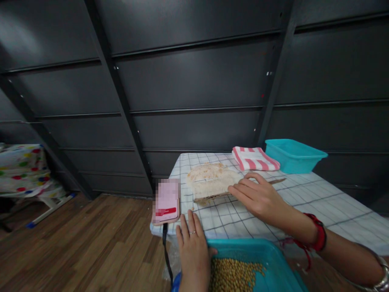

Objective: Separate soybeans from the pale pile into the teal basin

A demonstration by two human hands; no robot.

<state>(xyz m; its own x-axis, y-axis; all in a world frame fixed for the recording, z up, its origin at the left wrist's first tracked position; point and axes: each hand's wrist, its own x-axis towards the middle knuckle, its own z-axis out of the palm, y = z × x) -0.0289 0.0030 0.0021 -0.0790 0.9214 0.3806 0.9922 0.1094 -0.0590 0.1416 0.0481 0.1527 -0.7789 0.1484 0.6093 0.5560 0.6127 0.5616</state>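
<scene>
My right hand (255, 196) is closed around a long, thin brown tool (214, 197) with a ragged lower edge; its narrow end pokes out to the right of my fingers. Its exact kind is unclear. Just beyond it lies a flat pale patch (209, 176) with brownish specks, perhaps powder, on the checked tablecloth (240, 227). My left hand (194, 251) rests with fingers stretched out at the table's front edge, the thumb over the rim of a turquoise tub (258, 245). Yellowish beans (234, 273) lie inside that tub.
A pink phone (167, 200) with a dark strap lies at the table's left corner. Towards the back are a folded pink-and-white striped towel (255, 158) and another turquoise tub (293, 156). Dark panelled wall (197, 81) stands behind; a dotted-cloth table (24, 170) is far left.
</scene>
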